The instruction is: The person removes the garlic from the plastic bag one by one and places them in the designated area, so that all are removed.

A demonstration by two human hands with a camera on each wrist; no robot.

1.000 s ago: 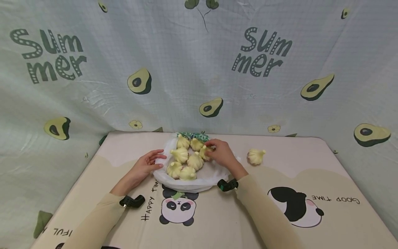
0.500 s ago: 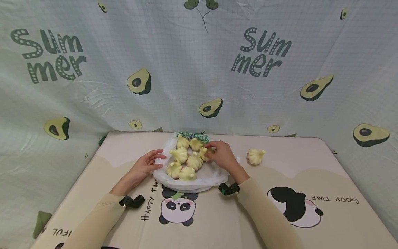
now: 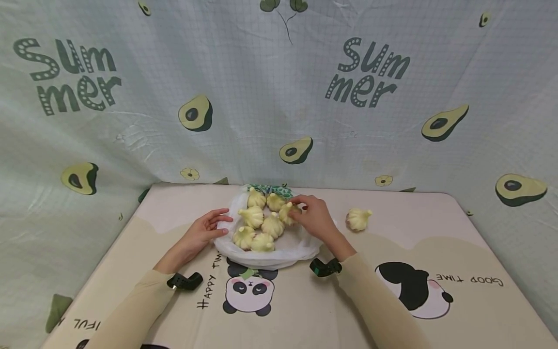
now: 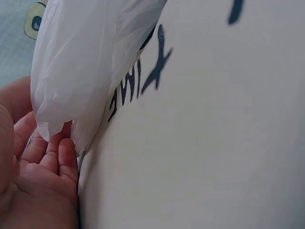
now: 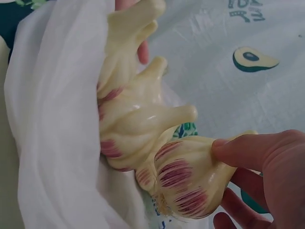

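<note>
In the head view, a white plastic bag (image 3: 296,252) lies spread on the table with its rim rolled down, holding several pale garlic bulbs (image 3: 252,217). At the bag's right side my right hand (image 3: 317,219) pinches one garlic bulb (image 5: 186,179) between thumb and fingers near its neck. Purple streaks and roots show on that bulb in the right wrist view. My left hand (image 3: 202,233) rests against the bag's left edge, fingers relaxed; in the left wrist view some fingers (image 4: 67,155) are partly hidden behind the plastic. Another garlic bulb (image 3: 358,219) lies alone to the right.
The table (image 3: 305,310) has a pale cloth printed with a panda (image 3: 249,293) and a dog (image 3: 410,288). A hanging sheet (image 3: 244,97) with avocado prints stands behind the far edge. Green patterned print (image 3: 270,190) shows at the bag's back edge.
My right wrist and forearm have shifted slightly right and toward me, while the fingers stay on the same garlic bulb. My left hand and the bag look unchanged.
</note>
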